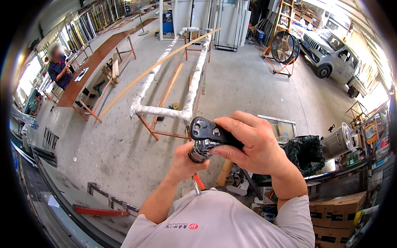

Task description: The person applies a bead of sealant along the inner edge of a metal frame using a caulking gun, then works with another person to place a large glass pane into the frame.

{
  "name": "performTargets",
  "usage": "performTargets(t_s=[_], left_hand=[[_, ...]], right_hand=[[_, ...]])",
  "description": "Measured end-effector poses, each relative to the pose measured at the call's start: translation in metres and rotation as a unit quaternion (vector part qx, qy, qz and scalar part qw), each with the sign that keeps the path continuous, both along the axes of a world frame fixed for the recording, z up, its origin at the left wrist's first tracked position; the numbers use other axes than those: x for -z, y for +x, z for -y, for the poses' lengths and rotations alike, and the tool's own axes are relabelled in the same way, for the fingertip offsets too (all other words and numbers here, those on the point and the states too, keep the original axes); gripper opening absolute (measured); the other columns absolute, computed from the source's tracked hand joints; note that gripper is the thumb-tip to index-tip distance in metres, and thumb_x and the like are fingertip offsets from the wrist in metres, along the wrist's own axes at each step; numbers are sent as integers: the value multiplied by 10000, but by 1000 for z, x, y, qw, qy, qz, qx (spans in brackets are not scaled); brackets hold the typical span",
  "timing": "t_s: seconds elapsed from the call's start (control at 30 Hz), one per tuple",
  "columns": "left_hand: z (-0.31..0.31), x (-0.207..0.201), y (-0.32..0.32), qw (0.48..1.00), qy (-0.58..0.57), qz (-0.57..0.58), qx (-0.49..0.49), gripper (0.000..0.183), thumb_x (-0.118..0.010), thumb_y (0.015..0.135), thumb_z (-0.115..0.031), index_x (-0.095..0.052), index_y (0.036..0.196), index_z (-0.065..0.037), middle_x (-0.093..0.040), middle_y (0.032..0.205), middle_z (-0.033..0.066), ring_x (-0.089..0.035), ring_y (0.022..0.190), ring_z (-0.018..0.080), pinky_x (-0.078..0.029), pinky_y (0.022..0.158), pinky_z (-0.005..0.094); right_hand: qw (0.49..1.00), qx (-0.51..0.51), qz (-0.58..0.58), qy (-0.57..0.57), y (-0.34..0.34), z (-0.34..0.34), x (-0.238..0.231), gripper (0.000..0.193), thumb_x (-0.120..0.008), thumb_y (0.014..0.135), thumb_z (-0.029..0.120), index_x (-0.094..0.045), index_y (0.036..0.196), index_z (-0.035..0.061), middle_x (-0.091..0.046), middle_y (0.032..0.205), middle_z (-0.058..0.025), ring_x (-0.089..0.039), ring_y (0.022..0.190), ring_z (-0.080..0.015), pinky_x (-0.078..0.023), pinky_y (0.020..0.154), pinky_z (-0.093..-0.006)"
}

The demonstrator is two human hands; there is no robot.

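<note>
My left hand [183, 161] is wrapped round a dark, shiny cylinder [200, 153] with a metallic upper end, in front of my chest. My right hand [255, 142] grips a flat black piece [206, 130] with a rounded end and holes in it, pinched between thumb and fingers. That piece lies across the top of the cylinder; whether the two are joined I cannot tell. Just below my left hand a curved metal rod [196, 186] and a red strip [199, 181] show, close to my shirt.
Ahead stands a long white-wrapped frame [165, 110] on orange trestles, a wooden strip [155, 66] slanting across it. A co-worker [60, 70] is beside a brown table [91, 62] at far left. Right are a fan [284, 47], a vehicle [331, 51], a black-lined bin [306, 153] and cardboard boxes [337, 213].
</note>
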State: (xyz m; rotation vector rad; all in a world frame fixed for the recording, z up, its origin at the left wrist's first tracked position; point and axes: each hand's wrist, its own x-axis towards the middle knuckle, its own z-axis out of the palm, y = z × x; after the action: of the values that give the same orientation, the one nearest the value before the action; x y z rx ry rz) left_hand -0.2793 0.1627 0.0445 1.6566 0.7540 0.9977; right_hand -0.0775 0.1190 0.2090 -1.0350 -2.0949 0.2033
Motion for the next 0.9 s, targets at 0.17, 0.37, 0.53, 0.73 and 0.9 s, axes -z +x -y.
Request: performTargets(t_s=[0.17,0.37,0.53,0.73,0.9], left_hand=[[-2,1,1,1000,-13,8,8,285,-760,694,-26,-660,961,-27,-585,748,-9,-515,679,76,-460,621,262],[-3,-1,0,1000,-12,11,15,270,-756,696,-19,-658,948,-29,-582,747,-18,-510,673,68,-455,610,257],[-2,-3,0,1000,-4,17,11,267,-755,696,-17,-659,945,-29,-578,746,-21,-509,676,68,-455,612,257],[-2,-5,-2,1000,0,18,11,273,-754,691,-11,-656,945,-29,-580,769,-20,-511,696,65,-454,621,254],[-1,-3,-4,1000,-2,23,15,279,-754,688,-8,-649,946,-25,-578,762,-24,-506,689,61,-450,613,250]], right_hand=[[1000,11,5,-11,0,-1,-1,445,-840,717,174,-673,1089,-3,-597,809,-107,-599,668,-250,-478,587,-340],[999,18,32,0,-1,-1,-3,463,-829,721,204,-647,1106,20,-589,800,-113,-601,664,-304,-488,578,-388],[1000,0,22,11,-2,-1,-5,463,-824,724,207,-645,1109,23,-592,798,-117,-606,661,-309,-494,583,-390],[1000,4,25,-11,-4,1,-8,443,-840,714,195,-668,1075,6,-619,818,-114,-616,657,-290,-493,594,-358],[1000,2,16,-12,-7,2,-11,421,-836,712,189,-676,1060,14,-612,792,-104,-605,630,-282,-475,565,-355]])
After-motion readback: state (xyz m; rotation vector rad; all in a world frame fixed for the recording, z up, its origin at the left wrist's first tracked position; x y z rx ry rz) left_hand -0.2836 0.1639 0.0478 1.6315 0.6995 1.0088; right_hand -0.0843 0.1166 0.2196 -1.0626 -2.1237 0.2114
